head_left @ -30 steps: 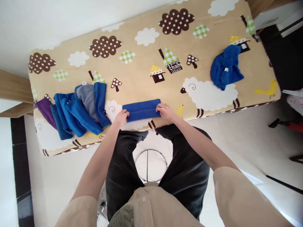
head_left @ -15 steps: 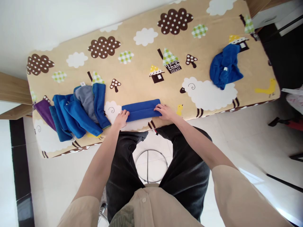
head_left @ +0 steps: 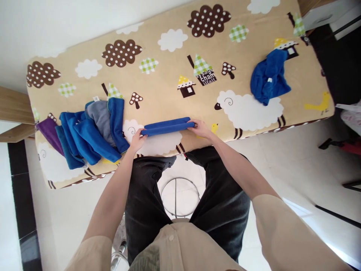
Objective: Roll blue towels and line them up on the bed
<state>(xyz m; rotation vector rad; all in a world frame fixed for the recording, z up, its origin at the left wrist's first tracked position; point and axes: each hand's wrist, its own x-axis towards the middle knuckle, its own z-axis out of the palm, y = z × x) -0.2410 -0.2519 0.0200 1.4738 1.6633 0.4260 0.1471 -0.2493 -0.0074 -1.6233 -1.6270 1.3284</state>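
A blue cloth [head_left: 168, 127], folded into a long narrow strip, lies near the front edge of the patterned bed cover. Its near half is lifted and turned up toward the far half. At the strip's left end, my left hand [head_left: 138, 140] is closed on the near edge. My right hand [head_left: 199, 128] pinches the opposite end in the same way, fingers curled round the edge. Left of my left hand lies a row of overlapping cloths: blue cloths [head_left: 94, 141], a grey one [head_left: 100, 114] and a purple one [head_left: 51, 133].
A crumpled blue cloth [head_left: 269, 77] lies toward the right end of the beige cover [head_left: 160, 94], which is printed with sheep and clouds. A round metal stool base [head_left: 180, 197] stands on the floor between my legs. A white wall [head_left: 70, 22] runs along the far side.
The blue strip lay flat before; now its near half is raised and folded away from me, making it narrower. My hands have gone from resting on its ends to gripping its near edge.
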